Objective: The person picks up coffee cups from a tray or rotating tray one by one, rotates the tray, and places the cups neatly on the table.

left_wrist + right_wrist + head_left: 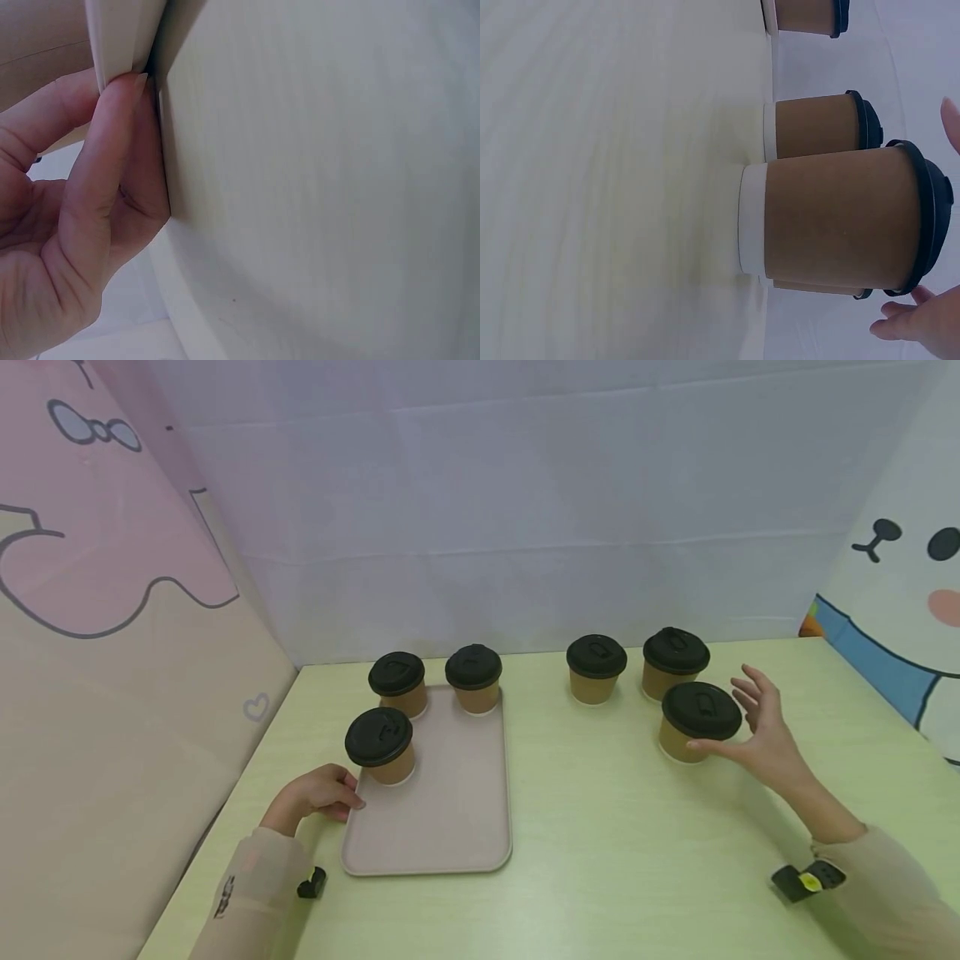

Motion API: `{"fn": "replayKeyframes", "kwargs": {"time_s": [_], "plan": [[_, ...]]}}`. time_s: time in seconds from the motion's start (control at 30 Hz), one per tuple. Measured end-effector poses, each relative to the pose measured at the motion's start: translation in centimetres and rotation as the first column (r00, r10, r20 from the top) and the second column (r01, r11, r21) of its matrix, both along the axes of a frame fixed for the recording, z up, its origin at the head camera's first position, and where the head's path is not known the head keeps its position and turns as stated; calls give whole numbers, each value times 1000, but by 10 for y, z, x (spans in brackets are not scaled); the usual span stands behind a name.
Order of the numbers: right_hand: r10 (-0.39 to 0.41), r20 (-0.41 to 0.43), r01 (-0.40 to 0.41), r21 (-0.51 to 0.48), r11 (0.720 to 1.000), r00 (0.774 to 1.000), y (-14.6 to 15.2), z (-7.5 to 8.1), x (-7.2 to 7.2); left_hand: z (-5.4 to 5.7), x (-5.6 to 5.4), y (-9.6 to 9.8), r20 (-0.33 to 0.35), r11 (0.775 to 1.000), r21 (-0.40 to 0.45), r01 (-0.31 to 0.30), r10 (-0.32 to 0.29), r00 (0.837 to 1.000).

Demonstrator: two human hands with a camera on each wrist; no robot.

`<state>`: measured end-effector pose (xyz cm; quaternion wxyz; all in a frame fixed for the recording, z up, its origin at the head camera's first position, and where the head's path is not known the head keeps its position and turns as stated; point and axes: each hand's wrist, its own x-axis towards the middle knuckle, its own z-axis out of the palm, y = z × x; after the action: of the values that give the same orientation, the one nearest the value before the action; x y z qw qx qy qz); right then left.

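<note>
My left hand pinches the left rim of a beige tray between thumb and fingers. In the left wrist view, the fingertips close on the tray edge just above the table. Three brown paper cups with black lids stand at the tray: a front-left cup, a back-left cup and a back-right cup. On the right, my right hand spreads its thumb and fingers about the nearest lidded paper cup. In the right wrist view this cup stands upright, with the fingers spread at its lid end.
Behind the nearest right cup stand two more lidded cups, one at the back right and one to its left. A pale green table carries everything. Cloth backdrops rise along its back and sides.
</note>
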<state>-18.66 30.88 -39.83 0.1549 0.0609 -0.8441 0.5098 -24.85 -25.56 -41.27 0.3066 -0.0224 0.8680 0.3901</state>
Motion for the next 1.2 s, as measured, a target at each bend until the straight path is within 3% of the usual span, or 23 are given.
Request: {"fn": "replayKeyframes", "kwargs": {"time_s": [0.17,0.4,0.7,1.03,1.2], "plan": [[-29,-70,33,54,998,997,-3,2,2,0,0,0,0,1000,-7,-2,2,1000],[-92,-111,98,51,994,990,-7,9,3,-1,0,-1,-1,1000,-18,-4,4,1000],[-130,-243,153,76,985,961,-20,23,7,-1,-2,0,5,1000,-9,-4,4,1000],[-51,-359,92,99,991,932,-36,22,3,-1,-1,0,6,1000,3,-7,7,1000],[42,-435,3,102,995,900,-47,18,-1,-1,-1,0,6,1000,2,-4,4,1000]]}}
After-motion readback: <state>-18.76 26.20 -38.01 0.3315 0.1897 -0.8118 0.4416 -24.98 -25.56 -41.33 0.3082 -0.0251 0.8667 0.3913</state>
